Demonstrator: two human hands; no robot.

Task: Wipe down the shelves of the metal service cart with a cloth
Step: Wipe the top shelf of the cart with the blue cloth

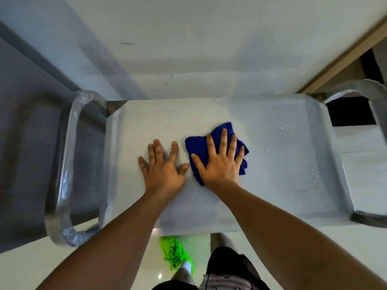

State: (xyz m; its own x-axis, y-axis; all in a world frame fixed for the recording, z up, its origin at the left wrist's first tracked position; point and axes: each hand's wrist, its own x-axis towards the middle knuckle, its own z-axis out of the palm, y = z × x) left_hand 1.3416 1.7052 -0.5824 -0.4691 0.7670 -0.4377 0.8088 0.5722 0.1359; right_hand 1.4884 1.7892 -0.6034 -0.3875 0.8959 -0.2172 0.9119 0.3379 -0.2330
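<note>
Both forearms reach up from the six o'clock edge onto the top shelf [272, 114] of the cart. Below them, at six o'clock, a green shoe [176, 253] stands on the floor.

Right hand [219, 162] lies flat on the blue cloth [199, 149], fingers [223, 141] straight and spread, pressing the cloth to the shelf rather than gripping it. The cloth is bunched, near the shelf's middle, showing past the hand at twelve, nine and three o'clock.

Left hand [164, 165] rests flat on bare metal just beside the cloth at its nine o'clock, fingers apart, holding nothing; its thumb nearly meets the cloth's edge. It looks like a brace.

Water drops [285, 130] bead on the shelf at three o'clock from the cloth, running in a loose line toward the right rim, well apart from the fingers. The next stroke probably goes that way, and the right hand is nearer. The shelf's long axis runs nine to three.

Plastic-wrapped handles stand at both ends: left handle [69, 164], right handle [377, 97]. The shelf, a shallow tray, holds only cloth and drops. Lower shelves are hidden.
</note>
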